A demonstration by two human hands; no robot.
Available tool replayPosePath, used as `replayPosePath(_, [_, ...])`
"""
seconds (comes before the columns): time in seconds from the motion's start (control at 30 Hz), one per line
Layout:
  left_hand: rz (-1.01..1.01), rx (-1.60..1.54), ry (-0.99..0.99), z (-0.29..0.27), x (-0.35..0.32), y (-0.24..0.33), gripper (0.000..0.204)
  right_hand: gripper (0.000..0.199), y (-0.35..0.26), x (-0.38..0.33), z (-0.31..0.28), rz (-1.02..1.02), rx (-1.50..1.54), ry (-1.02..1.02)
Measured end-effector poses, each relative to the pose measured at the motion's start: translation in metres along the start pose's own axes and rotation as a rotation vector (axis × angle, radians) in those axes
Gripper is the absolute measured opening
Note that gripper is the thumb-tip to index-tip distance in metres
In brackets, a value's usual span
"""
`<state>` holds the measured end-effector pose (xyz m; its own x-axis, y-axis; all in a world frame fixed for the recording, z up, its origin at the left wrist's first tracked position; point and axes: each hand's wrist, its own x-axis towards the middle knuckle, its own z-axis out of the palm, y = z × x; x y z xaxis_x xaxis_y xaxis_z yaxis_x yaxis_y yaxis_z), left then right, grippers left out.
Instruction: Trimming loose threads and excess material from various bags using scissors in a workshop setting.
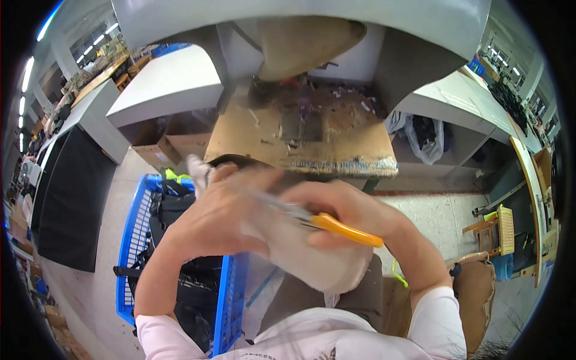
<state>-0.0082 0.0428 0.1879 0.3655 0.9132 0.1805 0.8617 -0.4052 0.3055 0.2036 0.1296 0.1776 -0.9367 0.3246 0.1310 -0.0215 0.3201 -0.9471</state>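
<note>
I hold a soft white piece [312, 264] in the middle of the frame, close to my chest. My left hand [216, 222] is closed around its upper left side, and some pale stuff sticks out above my fingers. My right hand [342, 210] is closed on a small cutting tool with a smooth orange handle [348, 231]. Its thin shiny tip [270, 204] lies across the white piece, pointing to the upper left.

The picture is blurry here, so I cannot tell what has been cut. I think I am in the middle of trimming, with more left to do.

The white piece looks round and puffy, like cloth or foam. Above my hands is a brown worktop [300, 138], worn and scratched, with dark scraps and a chipped front edge. At the lower left is a blue plastic basket [135, 228] with holes in its side and dark things inside.
</note>
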Motion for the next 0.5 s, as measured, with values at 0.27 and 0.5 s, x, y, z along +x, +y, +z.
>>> replayPosePath(0.27, [-0.615,-0.565,0.169,-0.002,-0.103,-0.034,0.018,0.039,0.007,0.029,-0.003,-0.258,-0.305,0.553])
replayPosePath(0.5, [-0.857,-0.999,0.731,-0.014,-0.239,-0.052,0.028,0.069,0.113,-0.066,0.097,0.255,0.558,0.417])
